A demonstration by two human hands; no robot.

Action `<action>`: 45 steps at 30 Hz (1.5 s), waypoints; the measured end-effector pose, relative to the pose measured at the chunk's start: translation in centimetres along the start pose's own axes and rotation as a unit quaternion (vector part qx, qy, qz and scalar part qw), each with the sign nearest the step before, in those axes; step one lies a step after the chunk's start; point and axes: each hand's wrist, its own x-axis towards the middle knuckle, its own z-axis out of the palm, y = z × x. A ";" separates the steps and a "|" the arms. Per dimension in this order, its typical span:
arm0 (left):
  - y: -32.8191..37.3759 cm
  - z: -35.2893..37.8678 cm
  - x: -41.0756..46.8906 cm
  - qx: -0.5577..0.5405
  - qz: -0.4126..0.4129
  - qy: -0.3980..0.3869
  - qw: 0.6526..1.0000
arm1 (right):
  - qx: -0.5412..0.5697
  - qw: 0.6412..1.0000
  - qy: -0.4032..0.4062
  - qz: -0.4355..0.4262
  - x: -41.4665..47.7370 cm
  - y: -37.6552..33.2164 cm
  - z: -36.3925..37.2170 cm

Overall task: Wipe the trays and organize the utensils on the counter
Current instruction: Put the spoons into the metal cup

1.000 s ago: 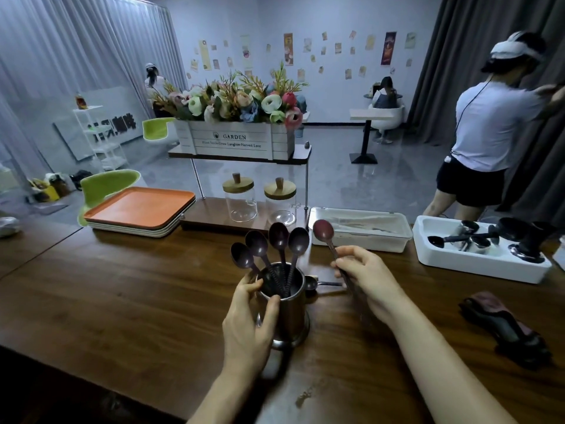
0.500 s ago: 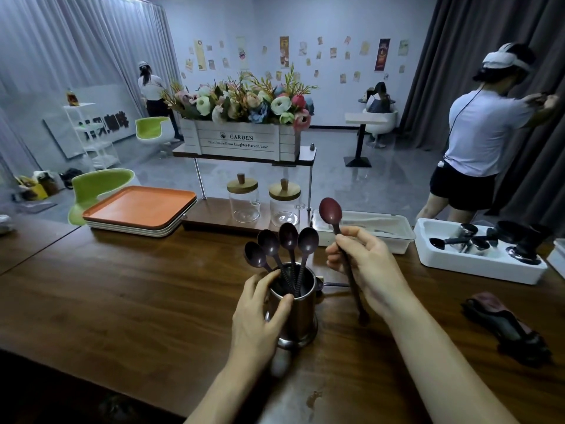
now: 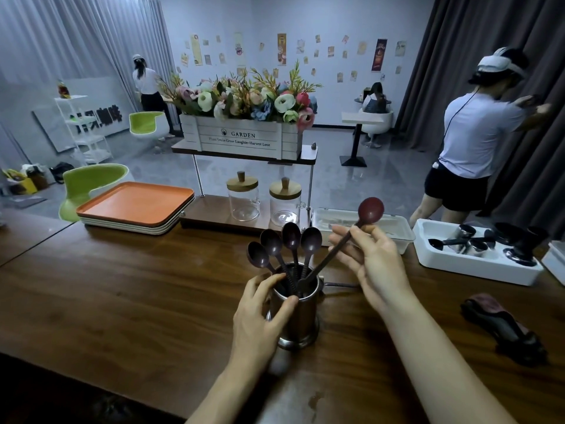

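Four dark spoons [image 3: 282, 244] stand bowl-up in a metal cup [image 3: 298, 313] near the middle of the dark wooden counter [image 3: 122, 295], fanned out side by side. I see my left hand [image 3: 260, 319] wrapped around the cup's left side, fingers curled against the rim and thumb across the front, gripping it.

My right hand [image 3: 371, 266] is raised just right of the cup, its fingers only loosely curled. Thumb and fingertips pinch the stem of a fifth spoon [image 3: 370, 212], reddish-brown, tilted so its bowl points up and to the right while its lower end dips into the cup's mouth beside the other handles. Another utensil's thin handle [image 3: 341, 284] lies flat on the counter just behind the cup; I cannot make out its head.

At the counter's far left edge sits a stack of trays [image 3: 134, 209], the top one orange, pale ones beneath. Behind the cup, a low shelf holds two glass jars [image 3: 264, 200] with wooden lids, and above them a white planter box [image 3: 241, 137] full of flowers. To the right, a clear plastic bin [image 3: 400, 232] stands beside a white bin [image 3: 477, 264] holding dark scoops and small metal cups. A dark folded cloth [image 3: 501, 325] lies on the counter at the near right, well apart from my hands.
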 end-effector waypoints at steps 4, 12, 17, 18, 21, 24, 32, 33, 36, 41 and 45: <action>-0.2 0.1 0.1 -0.006 0.001 0.010 1.000 | -0.039 0.998 0.034 -0.044 0.3 0.8 -0.3; -0.8 0.2 0.4 -0.013 0.028 0.021 0.999 | -0.288 0.955 0.033 -0.067 -0.4 4.6 -0.8; -1.1 0.3 0.4 -0.027 0.049 0.029 0.998 | -0.377 0.923 0.005 -0.072 -1.2 5.9 -0.3; -1.1 0.4 0.5 -0.028 0.052 0.031 0.998 | -0.387 0.918 0.009 -0.083 -1.2 6.2 -0.3; -1.2 0.4 0.6 -0.033 0.067 0.030 0.997 | -0.397 0.910 0.030 -0.113 -1.4 6.5 -0.3; -1.5 0.5 0.7 -0.024 0.086 0.034 0.995 | -0.389 0.914 0.033 -0.113 -1.5 6.7 -0.4; -1.9 0.6 0.4 -0.016 0.075 0.013 0.997 | -0.523 0.847 0.064 -0.068 0.3 8.4 -5.2; -1.9 0.6 0.3 -0.013 0.077 0.013 0.997 | -0.575 0.814 0.062 -0.058 0.6 8.4 -5.8; -1.4 0.5 0.2 -0.002 0.081 0.019 0.997 | -0.680 0.730 0.014 -0.064 1.8 8.7 -7.0; -0.3 0.8 -0.7 0.002 0.041 0.044 0.998 | -0.733 0.674 -0.055 -0.079 3.6 9.7 -7.7; 0.5 1.3 -1.8 0.025 0.021 0.070 0.997 | -0.734 0.669 -0.073 -0.092 3.9 9.5 -8.5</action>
